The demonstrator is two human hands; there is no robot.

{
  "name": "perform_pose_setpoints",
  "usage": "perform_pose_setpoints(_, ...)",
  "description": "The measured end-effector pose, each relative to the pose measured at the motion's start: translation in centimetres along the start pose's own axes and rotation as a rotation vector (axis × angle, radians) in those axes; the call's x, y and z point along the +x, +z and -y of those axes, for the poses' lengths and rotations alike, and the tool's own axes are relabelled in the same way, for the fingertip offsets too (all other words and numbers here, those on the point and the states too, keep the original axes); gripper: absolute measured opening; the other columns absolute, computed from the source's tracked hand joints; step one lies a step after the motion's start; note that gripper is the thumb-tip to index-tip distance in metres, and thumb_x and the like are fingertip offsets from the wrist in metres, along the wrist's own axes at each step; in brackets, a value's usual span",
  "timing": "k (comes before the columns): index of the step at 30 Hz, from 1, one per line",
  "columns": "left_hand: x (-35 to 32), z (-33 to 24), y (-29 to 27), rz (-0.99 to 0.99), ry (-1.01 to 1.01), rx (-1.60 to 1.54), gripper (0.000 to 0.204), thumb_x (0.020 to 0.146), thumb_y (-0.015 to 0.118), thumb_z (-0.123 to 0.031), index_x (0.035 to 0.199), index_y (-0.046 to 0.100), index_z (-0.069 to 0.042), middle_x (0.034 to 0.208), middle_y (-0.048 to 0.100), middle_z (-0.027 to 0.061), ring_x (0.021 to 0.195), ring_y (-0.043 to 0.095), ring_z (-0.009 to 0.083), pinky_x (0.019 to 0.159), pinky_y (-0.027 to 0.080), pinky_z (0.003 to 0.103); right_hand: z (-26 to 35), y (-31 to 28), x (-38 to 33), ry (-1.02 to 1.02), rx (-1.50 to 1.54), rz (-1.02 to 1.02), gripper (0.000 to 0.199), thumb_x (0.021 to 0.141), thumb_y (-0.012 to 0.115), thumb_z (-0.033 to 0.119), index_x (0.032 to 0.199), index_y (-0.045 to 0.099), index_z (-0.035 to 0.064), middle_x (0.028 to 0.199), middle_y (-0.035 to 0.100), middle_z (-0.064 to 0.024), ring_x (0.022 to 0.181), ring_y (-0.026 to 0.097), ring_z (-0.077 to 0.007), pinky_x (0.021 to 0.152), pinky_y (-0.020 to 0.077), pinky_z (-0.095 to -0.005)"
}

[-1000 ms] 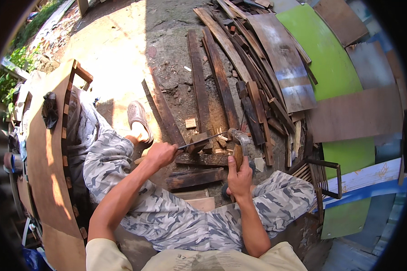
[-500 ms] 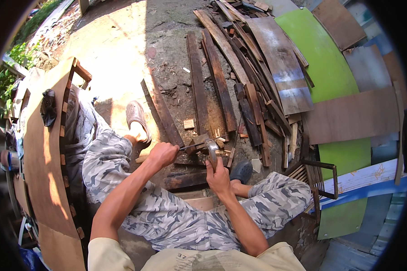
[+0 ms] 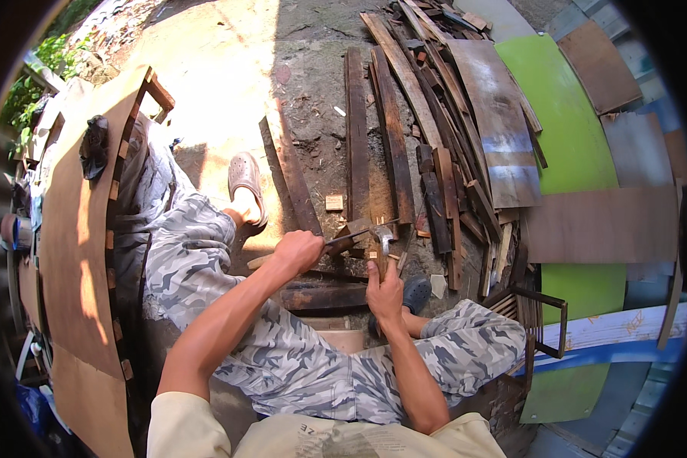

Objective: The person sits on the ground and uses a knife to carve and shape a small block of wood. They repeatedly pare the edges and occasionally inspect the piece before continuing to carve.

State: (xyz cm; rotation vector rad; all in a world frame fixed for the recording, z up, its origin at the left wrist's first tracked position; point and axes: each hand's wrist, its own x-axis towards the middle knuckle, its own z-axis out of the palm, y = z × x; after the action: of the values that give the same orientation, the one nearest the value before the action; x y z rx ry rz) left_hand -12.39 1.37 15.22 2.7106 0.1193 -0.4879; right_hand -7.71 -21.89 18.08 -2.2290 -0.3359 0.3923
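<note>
My left hand [image 3: 301,250] is closed around one end of a thin dark metal rod [image 3: 340,240]. The rod slants away to the right, over a short wooden block [image 3: 353,229] on the ground between my feet. In my right hand [image 3: 385,290] is what looks like a hammer, its curved silver head [image 3: 383,232] up against the rod's far part. Whether head and rod touch, I cannot tell. A dark charred beam [image 3: 324,297] lies crosswise just below my hands.
Long dark planks [image 3: 356,130] lie ahead, with a heap of boards [image 3: 427,84] to their right. Plywood and green panels [image 3: 561,114] cover the right side. A slatted wooden frame [image 3: 542,320] stands by my right knee; a tall brown panel [image 3: 76,282] is at left.
The view has swung slightly, so the ground and planks sit further right. Both hands keep their grips, and the silver head remains by the rod, turned a little.
</note>
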Motion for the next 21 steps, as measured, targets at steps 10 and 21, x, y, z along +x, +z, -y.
perform_pose_setpoints(10,0.6,-3.4,-0.7,-0.023,-0.075,-0.075,0.034,0.096,0.058,-0.028,0.083,0.074,-0.001,0.079,0.072,0.0231,0.077,0.073,0.0405,0.068,0.058,0.049,-2.1,-0.2,2.3,0.091,0.004,-0.115,0.039,0.097,0.066,0.040,0.101,0.062,0.0010,0.087,0.070,-0.0229,0.086,0.069,-0.0444,0.076,0.0510,-0.0486)
perform_pose_setpoints(21,5.9,-4.6,-5.4,0.255,-0.259,-0.246,0.026,0.087,0.061,-0.009,0.107,0.073,0.002,0.111,0.072,0.0244,0.103,0.071,0.0399,0.087,0.058,0.048,-3.0,-0.3,1.7,0.121,-0.028,-0.085,0.034,0.095,0.067,0.034,0.102,0.062,0.0013,0.089,0.070,-0.0229,0.087,0.068,-0.0432,0.077,0.0511,-0.0467)
